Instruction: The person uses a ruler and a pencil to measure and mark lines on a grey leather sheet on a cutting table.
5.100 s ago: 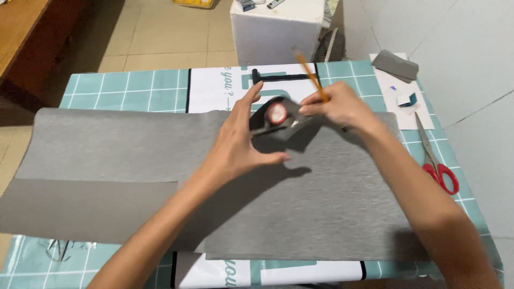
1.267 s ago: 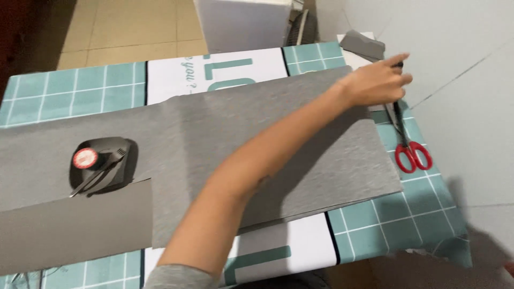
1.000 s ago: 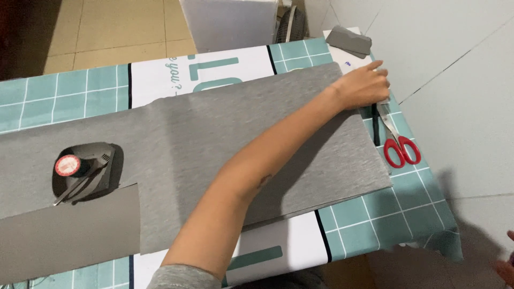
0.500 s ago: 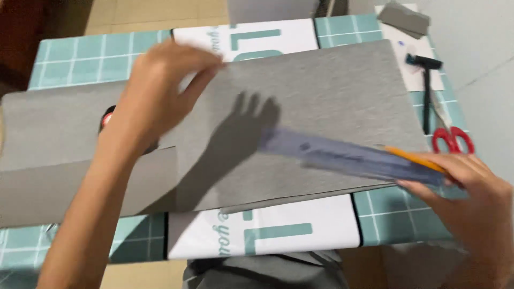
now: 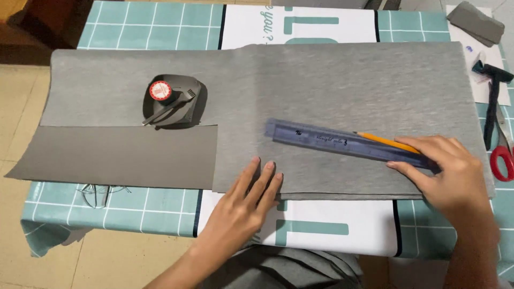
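Observation:
A big sheet of grey felt (image 5: 332, 91) lies spread over the table. My left hand (image 5: 251, 198) rests flat on its near edge, fingers together, holding nothing. My right hand (image 5: 447, 168) grips the right end of a translucent blue ruler (image 5: 332, 140) together with a yellow pencil (image 5: 385, 142). The ruler lies slanted on the felt. A dark grey tape dispenser with a red roll (image 5: 174, 99) sits on the felt at the left.
A darker grey sheet (image 5: 118, 155) lies at the near left. Red-handled scissors (image 5: 500, 150), a black tool (image 5: 492, 91) and a grey felt scrap (image 5: 475, 22) lie at the right edge. The teal checked tablecloth (image 5: 150, 32) covers the table; tiled floor is at the left.
My left hand has come off the left part of the felt and settled flat at its near edge. The ruler has come down onto the felt.

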